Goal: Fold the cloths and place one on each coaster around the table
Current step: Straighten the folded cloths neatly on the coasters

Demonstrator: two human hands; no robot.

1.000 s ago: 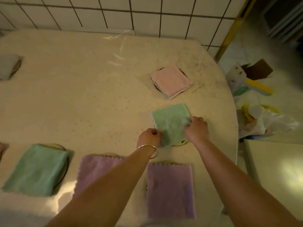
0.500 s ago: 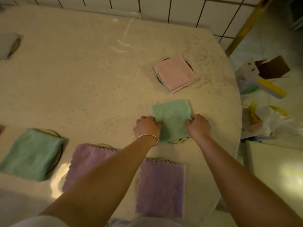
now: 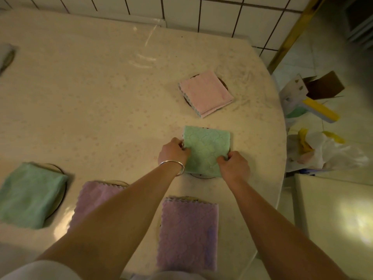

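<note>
A pale speckled table [image 3: 90, 102] stands against a white tiled wall [image 3: 222, 15], with bags and boxes heaped on the floor [image 3: 314, 122] beyond its right edge. Most of the visible places look served already: a folded pink cloth [image 3: 205, 92] sits on a dark coaster [image 3: 223, 82] toward the far right, a green one [image 3: 30, 196] covers a coaster [image 3: 58, 170] at the near left, and two purple cloths [image 3: 187, 235] lie on coasters at the near edge, one partly hidden under the left forearm. A pale cloth at the far left edge [image 3: 5, 54] also seems to rest on a coaster, though it is cut off by the frame. The step in hand is the green cloth in the middle [image 3: 205, 150], folded into a square and lying on its coaster, whose rim [image 3: 201, 176] peeps out at the near side. The left hand [image 3: 173, 152], wearing a bangle [image 3: 174, 166], pinches the cloth's left edge; the right hand [image 3: 234, 166] grips its near right corner. Judging from this, the cloth only needs squaring up and letting go. Whether other coasters wait outside the view cannot be told.
</note>
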